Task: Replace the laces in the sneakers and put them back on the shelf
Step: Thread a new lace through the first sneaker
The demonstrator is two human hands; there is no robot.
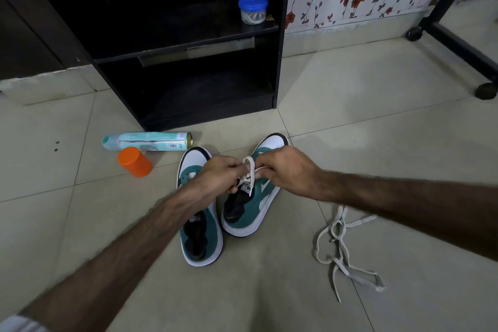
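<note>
Above the right sneaker (250, 197), both hands, left (221, 174) and right (288, 171), pinch its white lace (249, 170); sneaker's long axis points toward the shelf (188, 43).

— How's the light?
— Dim and flat; the floor (350, 121) catches a soft sheen, while the shelf (172, 21) interior is nearly black.
— Sharpness?
— My forearms blur at the bottom edge — wide-angle bending curves the corners.

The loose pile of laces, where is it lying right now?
In the head view the loose laces lie tangled on the floor tiles at lower right, just right of the right-hand sneaker and below the right forearm.
</note>
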